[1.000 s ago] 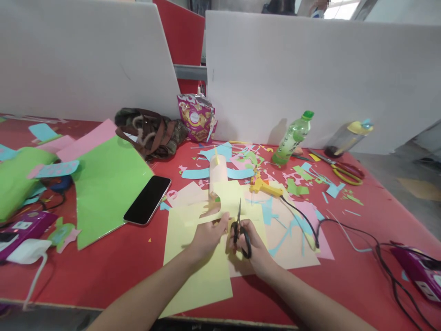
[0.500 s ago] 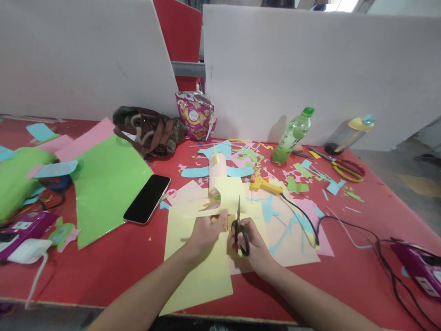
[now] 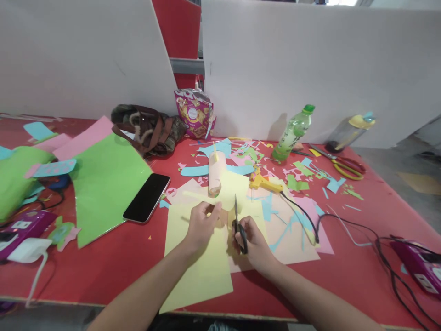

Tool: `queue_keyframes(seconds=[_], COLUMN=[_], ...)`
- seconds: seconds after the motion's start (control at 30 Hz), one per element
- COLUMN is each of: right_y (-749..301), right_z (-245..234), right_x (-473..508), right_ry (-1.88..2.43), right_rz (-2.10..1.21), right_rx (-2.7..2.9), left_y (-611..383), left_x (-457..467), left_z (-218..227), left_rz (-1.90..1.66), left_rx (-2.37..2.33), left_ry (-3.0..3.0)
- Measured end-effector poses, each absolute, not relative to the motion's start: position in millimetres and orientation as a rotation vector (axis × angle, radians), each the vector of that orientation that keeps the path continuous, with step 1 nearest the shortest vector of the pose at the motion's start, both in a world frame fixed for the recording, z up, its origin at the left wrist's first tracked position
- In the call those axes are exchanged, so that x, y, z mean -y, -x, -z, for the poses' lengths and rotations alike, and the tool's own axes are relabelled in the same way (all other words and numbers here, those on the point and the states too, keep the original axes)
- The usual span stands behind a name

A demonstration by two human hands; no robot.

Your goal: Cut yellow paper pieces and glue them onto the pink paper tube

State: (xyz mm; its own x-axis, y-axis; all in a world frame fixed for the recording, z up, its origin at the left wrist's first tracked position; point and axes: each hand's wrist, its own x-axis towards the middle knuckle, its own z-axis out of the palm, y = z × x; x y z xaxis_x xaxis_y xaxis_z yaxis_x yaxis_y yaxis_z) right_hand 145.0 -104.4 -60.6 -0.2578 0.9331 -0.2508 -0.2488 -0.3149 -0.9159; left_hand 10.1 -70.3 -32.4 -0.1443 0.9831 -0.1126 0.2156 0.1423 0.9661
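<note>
Head camera: pale-yellow paper sheet (image 3: 231,189), black-handled metal scissors (image 3: 236,214)

Left hand (image 3: 200,226): fingers pinching the sheet, at twelve o'clock from the scissors.
Right hand (image 3: 252,238): fingers grasping the scissors, blades toward twelve.
Pale-pink paper cylinder (image 3: 216,174): eleven o'clock from scissors.
Yellow plastic glue gun (image 3: 266,184): one o'clock.

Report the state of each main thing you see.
Black-handled metal scissors: in the right hand, blades look nearly closed
Pale yellow paper piece: held by the left hand
Black rectangular phone: face up, screen dark
Green plastic bottle: capped, standing
Yellow plastic glue gun: lying, corded
Purple foil snack bag: upright
Pale pink paper tube: rolled
</note>
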Motion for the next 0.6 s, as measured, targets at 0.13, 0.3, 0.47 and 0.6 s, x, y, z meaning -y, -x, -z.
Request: queue_keyframes(seconds=[0.13, 0.3, 0.47, 0.6], right_y=[-144.7, -142.8, -142.8, -145.7], right_z=[61.4, 59.7, 63.2, 63.8], right_x=[105.4, 106.6, 108.4, 107.9], right_ry=[1.049, 1.052, 1.011, 0.976], right_rz=[-1.723, -1.749, -1.781, -1.788], right_rx=[1.003, 1.003, 1.012, 1.044], left_y=[-8.7, -11.2, -15.0, -16.8], left_x=[68.5, 68.6, 69.7, 71.9], left_z=[35.7, 31.8, 29.5, 32.1], left_rz=[-1.166, -1.073, -0.963, -0.926], left_rx=[-1.515, -1.441, -1.353, -1.334], left_ry=[-1.162, -1.155, -1.154, -1.164])
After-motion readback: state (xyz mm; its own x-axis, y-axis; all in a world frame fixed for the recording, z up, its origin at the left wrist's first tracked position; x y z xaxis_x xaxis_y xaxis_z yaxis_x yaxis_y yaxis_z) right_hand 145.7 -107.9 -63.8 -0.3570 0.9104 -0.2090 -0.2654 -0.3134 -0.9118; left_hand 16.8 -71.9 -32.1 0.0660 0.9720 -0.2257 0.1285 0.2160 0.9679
